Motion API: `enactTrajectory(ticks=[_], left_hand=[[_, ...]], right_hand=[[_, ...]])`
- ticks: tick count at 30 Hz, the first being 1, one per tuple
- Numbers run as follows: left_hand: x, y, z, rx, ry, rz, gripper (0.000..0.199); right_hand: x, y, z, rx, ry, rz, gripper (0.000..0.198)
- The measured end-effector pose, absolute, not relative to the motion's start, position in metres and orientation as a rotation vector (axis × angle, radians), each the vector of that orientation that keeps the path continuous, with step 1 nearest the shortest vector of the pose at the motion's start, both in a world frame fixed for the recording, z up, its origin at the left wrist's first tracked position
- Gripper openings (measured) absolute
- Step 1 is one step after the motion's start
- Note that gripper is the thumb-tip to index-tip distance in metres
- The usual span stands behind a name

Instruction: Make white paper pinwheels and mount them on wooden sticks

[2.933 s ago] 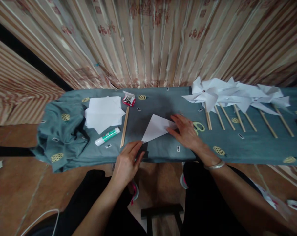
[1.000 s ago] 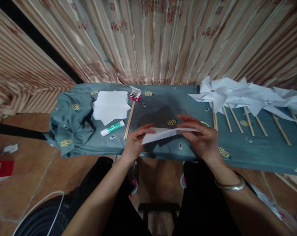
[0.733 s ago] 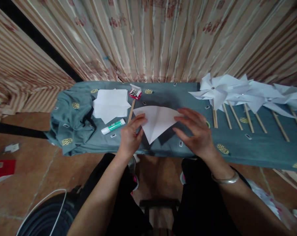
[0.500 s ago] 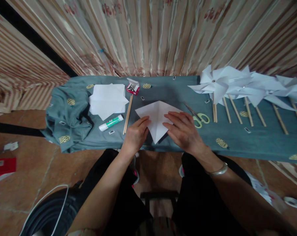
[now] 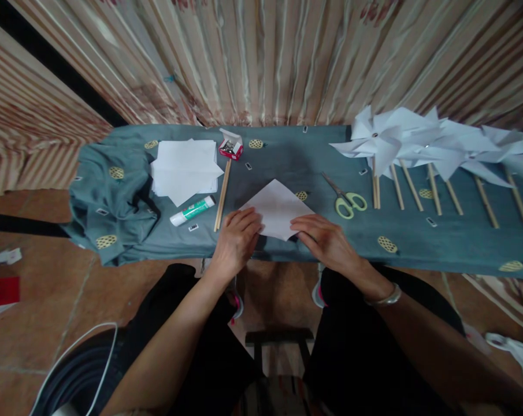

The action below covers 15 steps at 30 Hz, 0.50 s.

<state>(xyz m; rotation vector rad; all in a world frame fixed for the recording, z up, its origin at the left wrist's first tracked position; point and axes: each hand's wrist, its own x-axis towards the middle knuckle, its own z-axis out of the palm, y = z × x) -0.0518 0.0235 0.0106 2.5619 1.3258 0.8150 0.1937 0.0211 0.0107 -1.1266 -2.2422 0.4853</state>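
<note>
Pinching its near edges, the person's left hand and right hand kept the white sheet low over mid-bench, one corner aimed at the curtain. Approx. half a sec. earlier it'd spread as a kite w/ a plain centre crease & a sharp pt. toward the person; now the near pt. looked blunter & the crease hardly showed. That prob. meant the sheet had been re-folded or turned, i.e. shaping by hand was still in progress; layers too small to tell. L fingers were bunched narrow on the left edge, R fingers narrow on the right, the sheet betw. them; how hard they pressed, can't tell. Scissors lay just beyond the R hand, fully in view again; glue stick, loose sticks, paper stack & red box sat off L, the finished-looking pinwheels far R. Scissors & glue were both untouched, so only paper was being worked.
</note>
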Motion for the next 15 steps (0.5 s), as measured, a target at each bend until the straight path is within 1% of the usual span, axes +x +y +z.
enactTrajectory(ticks=[3, 6, 12, 15], left_hand=[[-0.054, 0.023, 0.008, 2.517, 1.31, 0.79, 0.019], [-0.055, 0.023, 0.009, 2.442, 1.344, 0.774, 0.023], [-0.055, 0.027, 0.005, 2.242, 1.515, 0.796, 0.044], [-0.054, 0.031, 0.001, 2.196, 1.526, 0.852, 0.048]], right_hand=[[0.194, 0.024, 0.014, -1.166, -2.135, 0.622, 0.02], [0.192, 0.029, 0.014, -1.249, -2.039, 0.688, 0.018], [0.185, 0.043, 0.01, -1.487, -1.899, 0.719, 0.021], [0.181, 0.054, 0.01, -1.531, -1.858, 0.734, 0.021]])
